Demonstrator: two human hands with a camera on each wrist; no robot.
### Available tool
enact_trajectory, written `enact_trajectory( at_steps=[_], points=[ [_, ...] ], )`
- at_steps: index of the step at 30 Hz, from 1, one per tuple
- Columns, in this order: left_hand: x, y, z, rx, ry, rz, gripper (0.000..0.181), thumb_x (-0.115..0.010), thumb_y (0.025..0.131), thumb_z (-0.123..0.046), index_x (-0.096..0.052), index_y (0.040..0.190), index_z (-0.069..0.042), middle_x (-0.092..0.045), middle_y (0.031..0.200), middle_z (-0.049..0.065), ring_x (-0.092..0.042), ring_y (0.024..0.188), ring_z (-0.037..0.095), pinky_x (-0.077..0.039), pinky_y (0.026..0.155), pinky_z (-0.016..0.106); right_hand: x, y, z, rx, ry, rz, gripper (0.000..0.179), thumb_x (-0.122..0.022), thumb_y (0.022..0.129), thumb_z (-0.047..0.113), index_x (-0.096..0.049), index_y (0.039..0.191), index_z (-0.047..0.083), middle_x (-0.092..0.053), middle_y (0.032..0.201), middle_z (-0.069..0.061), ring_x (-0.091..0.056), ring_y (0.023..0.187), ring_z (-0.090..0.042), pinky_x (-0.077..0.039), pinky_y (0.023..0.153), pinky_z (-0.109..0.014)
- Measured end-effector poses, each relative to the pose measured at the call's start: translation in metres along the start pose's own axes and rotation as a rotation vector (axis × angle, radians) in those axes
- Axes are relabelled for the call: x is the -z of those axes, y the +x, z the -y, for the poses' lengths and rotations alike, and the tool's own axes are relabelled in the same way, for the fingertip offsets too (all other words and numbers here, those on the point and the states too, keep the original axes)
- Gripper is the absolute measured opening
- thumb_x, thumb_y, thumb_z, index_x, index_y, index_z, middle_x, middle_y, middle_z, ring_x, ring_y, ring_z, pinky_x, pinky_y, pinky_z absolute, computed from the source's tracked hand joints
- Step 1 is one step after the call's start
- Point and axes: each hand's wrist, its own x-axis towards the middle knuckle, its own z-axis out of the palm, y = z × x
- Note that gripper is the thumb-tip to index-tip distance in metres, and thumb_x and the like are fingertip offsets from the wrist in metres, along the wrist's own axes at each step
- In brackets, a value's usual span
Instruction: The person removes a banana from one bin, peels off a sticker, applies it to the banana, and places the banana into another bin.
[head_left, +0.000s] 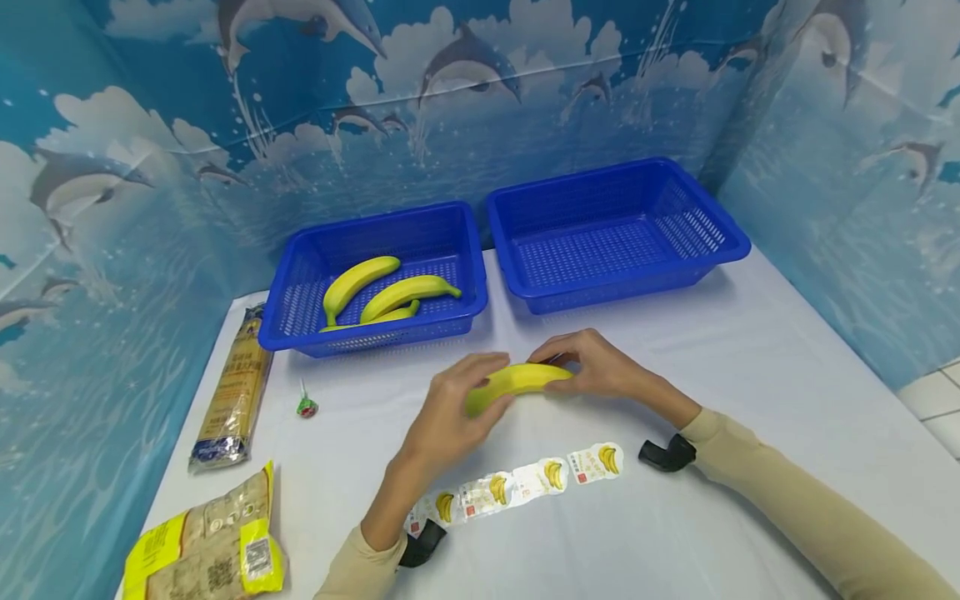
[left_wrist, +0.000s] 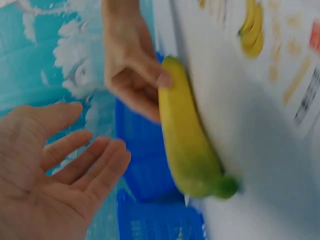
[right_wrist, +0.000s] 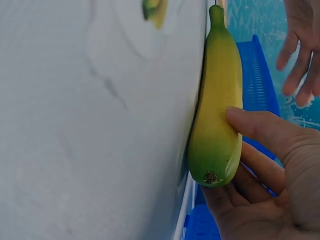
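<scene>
A yellow banana (head_left: 525,379) with greenish ends lies on the white cloth in front of the baskets. My right hand (head_left: 600,362) pinches its right end, with the thumb on the near side, as the right wrist view shows. Beside the other end is my left hand (head_left: 457,408); in the left wrist view its fingers are spread loosely and stand apart from the banana (left_wrist: 187,135). Nearer to me lies a row of several white stickers (head_left: 528,482) printed with bananas.
Three bananas (head_left: 408,292) lie in the left blue basket (head_left: 375,218). A second blue basket (head_left: 622,287) stands to its right. At the left are a spaghetti packet (head_left: 234,387), a green-wrapped lollipop (head_left: 306,407) and a yellow-edged bag (head_left: 213,542). A dolphin-print curtain (head_left: 465,150) hangs behind.
</scene>
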Motion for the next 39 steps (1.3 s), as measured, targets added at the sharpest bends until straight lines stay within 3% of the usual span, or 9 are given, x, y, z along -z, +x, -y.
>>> enact_trajectory(
  at_steps=[4, 7, 10, 13, 20, 28, 35, 39],
  points=[
    [-0.023, -0.006, -0.006, 0.018, -0.025, 0.207, 0.034, -0.08, 0.099, -0.009, -0.072, 0.131, 0.001, -0.074, 0.127, 0.012, -0.072, 0.114, 0.022, -0.063, 0.091, 0.029, 0.0, -0.001, -0.001, -0.007, -0.003, 0.004, 0.037, -0.086, 0.087, -0.005, -0.079, 0.122, 0.0, -0.079, 0.119, -0.011, -0.076, 0.105, -0.028, -0.064, 0.095, -0.037],
    [-0.038, -0.01, -0.009, 0.076, 0.097, 0.334, 0.042, -0.084, 0.097, -0.023, -0.072, 0.134, -0.006, -0.076, 0.12, 0.002, -0.071, 0.105, 0.012, -0.06, 0.089, 0.023, 0.001, -0.002, -0.003, -0.011, -0.002, 0.004, 0.037, -0.086, 0.087, -0.005, -0.079, 0.122, 0.001, -0.079, 0.119, -0.01, -0.076, 0.106, -0.028, -0.064, 0.095, -0.036],
    [-0.05, -0.014, -0.01, 0.13, 0.228, 0.398, 0.056, -0.09, 0.091, -0.034, -0.07, 0.138, -0.012, -0.075, 0.116, -0.006, -0.068, 0.105, 0.006, -0.057, 0.091, 0.024, 0.001, -0.003, -0.003, -0.013, 0.007, 0.013, 0.038, -0.087, 0.087, -0.005, -0.078, 0.124, 0.0, -0.078, 0.12, -0.012, -0.076, 0.107, -0.03, -0.064, 0.096, -0.037],
    [-0.058, -0.016, -0.01, 0.146, 0.298, 0.397, 0.06, -0.094, 0.085, -0.037, -0.071, 0.135, -0.015, -0.073, 0.112, -0.008, -0.065, 0.106, 0.005, -0.057, 0.09, 0.027, 0.002, -0.002, -0.002, -0.018, 0.007, 0.021, 0.04, -0.087, 0.087, -0.004, -0.077, 0.125, 0.0, -0.078, 0.122, -0.012, -0.076, 0.108, -0.03, -0.063, 0.097, -0.038],
    [-0.068, -0.014, -0.01, 0.086, 0.408, 0.415, 0.054, -0.098, 0.079, -0.037, -0.073, 0.123, -0.019, -0.062, 0.103, -0.011, -0.055, 0.102, 0.006, -0.052, 0.077, 0.022, 0.005, -0.002, -0.001, -0.021, -0.006, 0.022, 0.042, -0.088, 0.086, -0.003, -0.076, 0.127, -0.002, -0.077, 0.124, -0.014, -0.076, 0.11, -0.032, -0.063, 0.098, -0.039],
    [-0.072, -0.013, -0.012, 0.142, 0.322, 0.44, 0.057, -0.1, 0.078, -0.024, -0.073, 0.126, -0.011, -0.061, 0.092, -0.012, -0.051, 0.087, 0.004, -0.047, 0.073, 0.017, 0.009, -0.003, -0.004, -0.011, 0.012, 0.035, 0.045, -0.09, 0.085, -0.001, -0.075, 0.128, -0.003, -0.076, 0.126, -0.016, -0.076, 0.109, -0.032, -0.063, 0.097, -0.037],
    [-0.072, -0.013, -0.007, 0.201, 0.206, 0.469, 0.047, -0.099, 0.079, -0.021, -0.075, 0.119, -0.011, -0.059, 0.087, -0.014, -0.047, 0.087, 0.003, -0.047, 0.077, 0.018, 0.012, -0.005, -0.005, -0.014, 0.014, 0.032, 0.043, -0.088, 0.088, 0.001, -0.073, 0.128, -0.007, -0.075, 0.126, -0.02, -0.077, 0.109, -0.035, -0.063, 0.097, -0.039],
    [-0.073, -0.012, -0.01, 0.227, 0.21, 0.465, 0.041, -0.099, 0.079, -0.017, -0.076, 0.113, -0.011, -0.058, 0.089, -0.011, -0.047, 0.09, 0.004, -0.046, 0.075, 0.018, 0.014, -0.005, -0.006, -0.009, 0.016, 0.026, 0.04, -0.086, 0.09, 0.002, -0.074, 0.127, -0.007, -0.076, 0.125, -0.019, -0.076, 0.11, -0.036, -0.063, 0.097, -0.04]
  ],
)
